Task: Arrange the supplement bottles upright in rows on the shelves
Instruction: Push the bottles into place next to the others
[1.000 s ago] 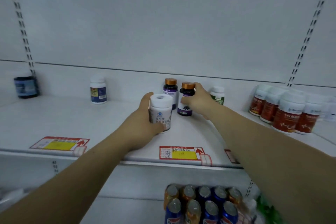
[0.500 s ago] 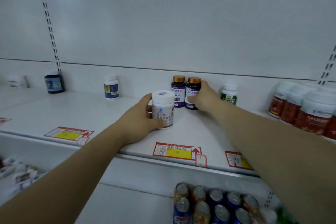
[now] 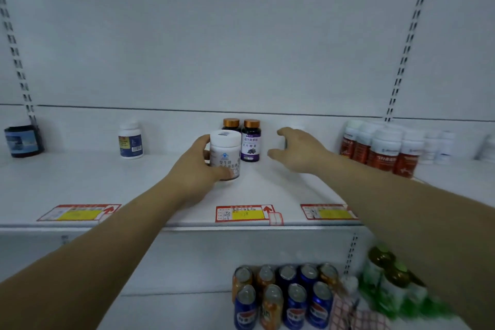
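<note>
My left hand (image 3: 199, 169) grips a white supplement bottle (image 3: 225, 153) that stands upright on the white shelf (image 3: 80, 179). Right behind it stand two dark purple bottles with gold caps (image 3: 251, 139), side by side at the back wall. My right hand (image 3: 297, 150) hovers to their right with fingers spread, holding nothing. It covers most of a small white-capped bottle (image 3: 297, 128) behind it.
A white bottle with a blue label (image 3: 130, 140) and a dark jar (image 3: 22, 140) stand at the back left. Several red-labelled white bottles (image 3: 380, 149) crowd the right. Price tags (image 3: 247, 213) line the shelf's front edge. Drink cans (image 3: 284, 297) fill the shelf below.
My right hand has let go of the right purple bottle and moved off to the right, opening. The left hand still holds the white bottle.
</note>
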### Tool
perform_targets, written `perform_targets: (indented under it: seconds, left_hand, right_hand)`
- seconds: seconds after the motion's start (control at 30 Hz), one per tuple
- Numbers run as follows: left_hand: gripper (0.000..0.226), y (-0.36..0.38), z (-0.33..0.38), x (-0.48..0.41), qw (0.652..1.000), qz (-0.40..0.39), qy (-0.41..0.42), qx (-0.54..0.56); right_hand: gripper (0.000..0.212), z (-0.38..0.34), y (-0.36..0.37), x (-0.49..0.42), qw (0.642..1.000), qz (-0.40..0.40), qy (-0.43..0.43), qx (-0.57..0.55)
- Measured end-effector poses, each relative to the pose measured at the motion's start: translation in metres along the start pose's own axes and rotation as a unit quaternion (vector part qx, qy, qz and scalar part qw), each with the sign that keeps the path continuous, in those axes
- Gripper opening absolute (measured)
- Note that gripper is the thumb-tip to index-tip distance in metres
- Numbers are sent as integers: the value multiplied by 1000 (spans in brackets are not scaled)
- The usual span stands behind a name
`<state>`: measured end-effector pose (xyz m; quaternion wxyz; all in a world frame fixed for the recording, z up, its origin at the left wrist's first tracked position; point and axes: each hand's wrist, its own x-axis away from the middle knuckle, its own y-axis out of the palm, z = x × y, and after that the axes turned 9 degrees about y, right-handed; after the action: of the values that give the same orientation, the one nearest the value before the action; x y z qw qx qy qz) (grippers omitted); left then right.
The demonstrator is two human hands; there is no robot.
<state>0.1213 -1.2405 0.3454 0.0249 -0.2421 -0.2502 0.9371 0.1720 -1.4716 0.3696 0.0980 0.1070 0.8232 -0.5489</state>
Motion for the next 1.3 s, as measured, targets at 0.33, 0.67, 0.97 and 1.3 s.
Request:
perform_targets:
  seconds: [0.33,0.67,0.97,1.3]
  left_hand:
    - [71,109,100,2,988,-77,74,109]
    - [74,291,215,17,969,-143,95,178]
    - [71,420,274,6,972,-143,62,174]
    - [90,500,287,-74,977,-176,78,87]
  right_hand:
    - [58,96,-71,90,996,57,56,46]
    - [66,299,-171,161,987,76,136,29]
    - [66,437,-224,178,987,57,152,16]
    - [63,536,-223,116,987,41,154,2]
